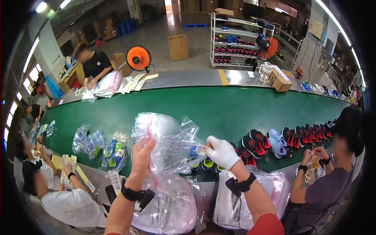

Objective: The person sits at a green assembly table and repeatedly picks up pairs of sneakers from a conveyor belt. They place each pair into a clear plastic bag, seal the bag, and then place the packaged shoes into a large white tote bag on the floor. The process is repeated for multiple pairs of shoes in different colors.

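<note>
Work looks partway done: bagged shoes (114,155) lie left on the green belt (223,107), a row of loose shoes (254,145) waits at right, and a clear plastic bag (166,147), gripped by the bare left hand (143,154) and gloved right hand (222,152), spans between them above the belt

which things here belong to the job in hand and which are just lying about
Seem part of the job:
clear plastic bag, gripped by the left hand and gloved right hand
stacked clear bags
blue-and-lime shoes on the green belt

Seem just lying about:
orange fans
tall cardboard box
clear jug
</note>
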Demonstrator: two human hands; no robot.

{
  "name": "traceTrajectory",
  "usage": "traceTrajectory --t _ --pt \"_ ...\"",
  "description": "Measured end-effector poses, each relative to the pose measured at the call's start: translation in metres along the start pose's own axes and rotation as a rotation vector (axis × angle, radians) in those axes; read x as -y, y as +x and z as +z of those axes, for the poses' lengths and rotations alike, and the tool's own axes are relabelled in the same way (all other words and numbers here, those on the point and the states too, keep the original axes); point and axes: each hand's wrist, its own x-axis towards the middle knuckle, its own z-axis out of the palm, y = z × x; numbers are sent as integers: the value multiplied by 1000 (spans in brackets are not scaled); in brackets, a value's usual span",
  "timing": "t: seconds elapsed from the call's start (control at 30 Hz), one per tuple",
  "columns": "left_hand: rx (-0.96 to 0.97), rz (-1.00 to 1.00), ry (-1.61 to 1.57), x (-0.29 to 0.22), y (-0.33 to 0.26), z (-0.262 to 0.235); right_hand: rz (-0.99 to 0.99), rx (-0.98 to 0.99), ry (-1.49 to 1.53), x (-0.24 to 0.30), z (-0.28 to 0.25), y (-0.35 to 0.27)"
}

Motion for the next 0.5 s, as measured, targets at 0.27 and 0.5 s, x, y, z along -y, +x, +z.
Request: traceTrajectory --t 0.27,0.5 --pt "347 296 339 -8 -60 70 -483 167 -263 30 44 -4" --pt "622 253 723 -40 -89 28 -588 321 314 2 154 86"
